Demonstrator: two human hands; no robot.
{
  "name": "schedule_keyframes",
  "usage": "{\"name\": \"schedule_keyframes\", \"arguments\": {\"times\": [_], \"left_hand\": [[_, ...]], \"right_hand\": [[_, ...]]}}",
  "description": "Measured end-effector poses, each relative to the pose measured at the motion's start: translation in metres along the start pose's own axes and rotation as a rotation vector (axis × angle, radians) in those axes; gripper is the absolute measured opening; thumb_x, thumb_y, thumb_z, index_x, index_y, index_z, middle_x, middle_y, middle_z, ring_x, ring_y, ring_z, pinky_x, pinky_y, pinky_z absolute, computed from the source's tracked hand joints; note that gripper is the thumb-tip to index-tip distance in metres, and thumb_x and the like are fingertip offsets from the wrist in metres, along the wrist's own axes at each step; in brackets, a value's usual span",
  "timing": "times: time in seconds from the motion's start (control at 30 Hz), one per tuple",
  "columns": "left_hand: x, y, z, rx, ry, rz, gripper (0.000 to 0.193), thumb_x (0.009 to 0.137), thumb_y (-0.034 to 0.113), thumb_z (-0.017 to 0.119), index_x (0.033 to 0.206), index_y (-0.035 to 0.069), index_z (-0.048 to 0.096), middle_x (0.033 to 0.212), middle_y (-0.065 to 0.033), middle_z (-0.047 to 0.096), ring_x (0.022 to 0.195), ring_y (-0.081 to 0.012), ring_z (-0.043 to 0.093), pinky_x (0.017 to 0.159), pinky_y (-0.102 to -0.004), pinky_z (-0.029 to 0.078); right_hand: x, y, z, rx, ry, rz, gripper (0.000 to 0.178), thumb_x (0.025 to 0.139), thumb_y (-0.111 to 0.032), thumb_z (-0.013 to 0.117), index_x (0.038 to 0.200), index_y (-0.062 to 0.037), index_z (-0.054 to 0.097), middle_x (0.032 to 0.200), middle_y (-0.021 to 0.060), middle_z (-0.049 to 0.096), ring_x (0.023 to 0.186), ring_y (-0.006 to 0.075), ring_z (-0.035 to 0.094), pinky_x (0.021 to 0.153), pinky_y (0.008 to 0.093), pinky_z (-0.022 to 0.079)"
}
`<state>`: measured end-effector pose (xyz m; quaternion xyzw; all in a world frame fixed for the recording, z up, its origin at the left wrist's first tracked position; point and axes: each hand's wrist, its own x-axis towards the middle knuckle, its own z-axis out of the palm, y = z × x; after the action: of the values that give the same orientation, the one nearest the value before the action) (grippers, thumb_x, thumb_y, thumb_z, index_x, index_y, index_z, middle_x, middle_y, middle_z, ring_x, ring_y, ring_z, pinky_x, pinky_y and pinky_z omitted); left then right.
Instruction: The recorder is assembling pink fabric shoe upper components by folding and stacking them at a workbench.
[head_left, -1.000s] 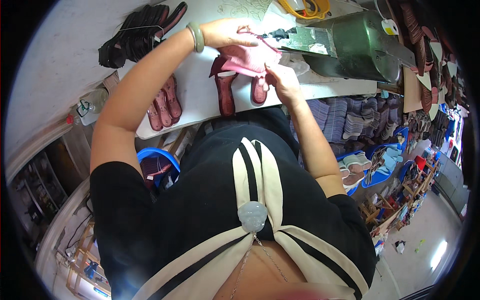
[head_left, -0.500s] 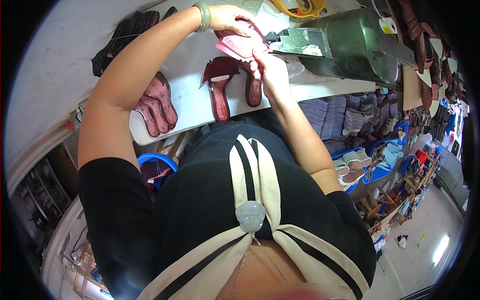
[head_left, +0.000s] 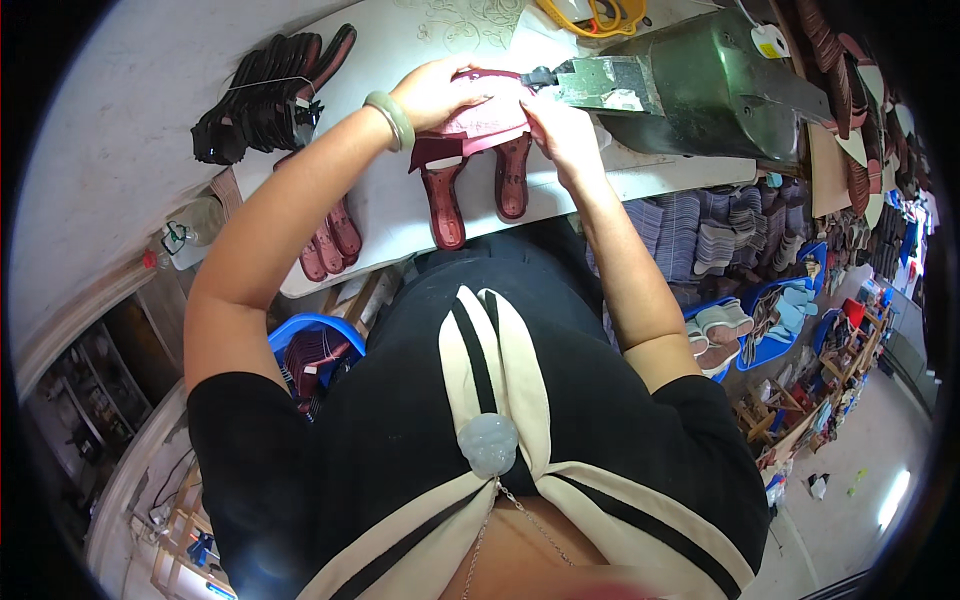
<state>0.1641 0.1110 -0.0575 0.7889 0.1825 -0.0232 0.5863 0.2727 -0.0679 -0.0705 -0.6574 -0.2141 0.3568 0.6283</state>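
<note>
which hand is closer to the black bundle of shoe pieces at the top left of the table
Left. The left hand rests on the pink piece, nearest the black bundle. The right hand is farther off, beside the green machine.

A white workbench (head_left: 400, 215) is carrying dark red soles (head_left: 330, 245); a black bundle (head_left: 265, 95) is lying beside a metal machine (head_left: 700, 85).

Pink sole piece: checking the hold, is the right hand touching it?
Touching: the head view shows the right hand pressed onto the pink sole piece.
</note>
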Motion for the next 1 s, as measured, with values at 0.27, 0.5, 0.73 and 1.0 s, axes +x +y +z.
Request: {"name": "schedule_keyframes", "arguments": {"times": [0.27,0.5,0.73,1.0], "left_hand": [[-0.014,-0.003,0.029,-0.053,0.293,0.005,0.035,0.085,0.016,0.062,0.115,0.001,0.054,0.104,-0.0105,0.061,0.095,-0.0149,0.056,0.084,-0.0268,0.045],[-0.024,0.003,0.05,-0.023,0.555,-0.12,0.045,0.082,0.032,0.063,0.117,0.006,0.055,0.104,-0.0152,0.063,0.095,-0.026,0.061,0.086,-0.032,0.046],[-0.032,0.011,0.067,0.057,0.595,-0.055,0.048,0.081,0.038,0.065,0.113,0.004,0.055,0.098,-0.0139,0.063,0.092,-0.0243,0.061,0.082,-0.0329,0.047],[-0.019,0.017,0.067,0.245,0.731,-0.233,0.059,0.074,0.05,0.068,0.099,-0.001,0.053,0.092,-0.0197,0.063,0.086,-0.0306,0.062,0.077,-0.0368,0.048]], "right_hand": [[-0.015,0.002,0.009,-0.038,-0.151,0.111,0.028,0.085,-0.025,0.063,0.062,-0.0099,0.056,0.055,-0.0043,0.046,0.048,0.005,0.034,0.045,0.0213,0.023],[-0.004,0.007,0.004,-0.086,-0.082,-0.048,0.02,0.085,-0.022,0.063,0.073,-0.0064,0.063,0.061,-0.0046,0.05,0.053,0.0034,0.038,0.048,0.0191,0.027],[-0.027,0.007,-0.012,-0.196,-0.121,0.216,0.024,0.086,-0.024,0.063,0.097,-0.0026,0.066,0.088,0.0007,0.063,0.075,0.0067,0.056,0.066,0.0211,0.046],[-0.039,0.034,-0.011,-0.03,-0.034,0.067,0.021,0.083,-0.021,0.067,0.087,-0.0012,0.069,0.072,-0.0021,0.06,0.062,0.0049,0.048,0.057,0.0202,0.04]]}}
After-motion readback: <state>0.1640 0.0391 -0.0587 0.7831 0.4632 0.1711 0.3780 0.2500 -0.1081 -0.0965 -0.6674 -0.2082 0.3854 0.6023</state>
